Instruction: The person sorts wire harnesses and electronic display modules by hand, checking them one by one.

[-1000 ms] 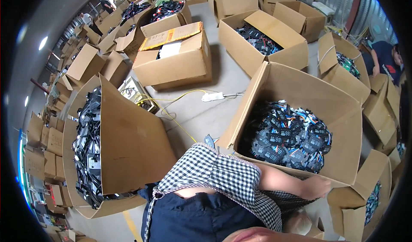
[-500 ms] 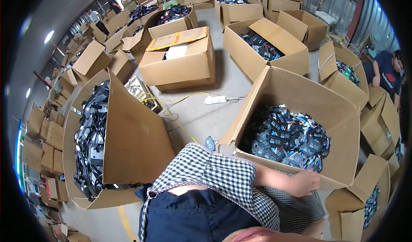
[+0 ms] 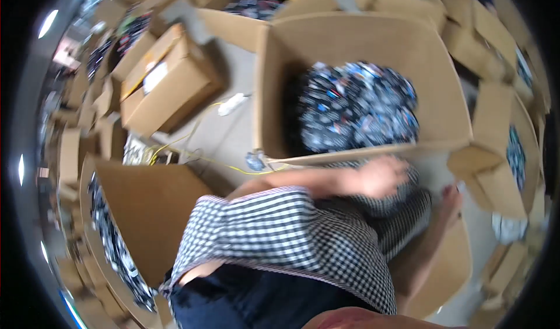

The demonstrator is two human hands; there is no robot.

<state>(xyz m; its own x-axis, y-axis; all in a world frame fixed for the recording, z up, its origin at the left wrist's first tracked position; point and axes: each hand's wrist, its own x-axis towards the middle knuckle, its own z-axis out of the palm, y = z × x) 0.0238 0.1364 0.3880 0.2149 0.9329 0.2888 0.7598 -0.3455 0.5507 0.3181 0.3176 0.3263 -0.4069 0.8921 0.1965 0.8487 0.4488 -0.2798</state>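
My left forearm reaches across my lap, and my left hand (image 3: 385, 177) is over my knee, just outside the near wall of a large cardboard box (image 3: 364, 156). Motion smears its fingers, and nothing in it can be made out. Inside that box lies a heap of dark display boards with coloured wires (image 3: 359, 107). My right arm stretches out at the lower right, with my right hand (image 3: 451, 196) beside my checked trouser leg and near an open carton (image 3: 487, 186). The right fingers are too small and blurred to read, so any held thing is uncertain.
A tall box (image 3: 154, 206) of black cabled parts stands at my left. Farther back are a closed carton (image 3: 175, 84), a white power strip (image 3: 233, 104) and a yellow cable (image 3: 233, 169) on the floor. More open cartons stand along the right. A grey piece (image 3: 255, 160) hangs at the box corner.
My view has turned to the right, so the boxes sit farther left. My left hand has shifted along the near wall of the box, and my right forearm has come into view.
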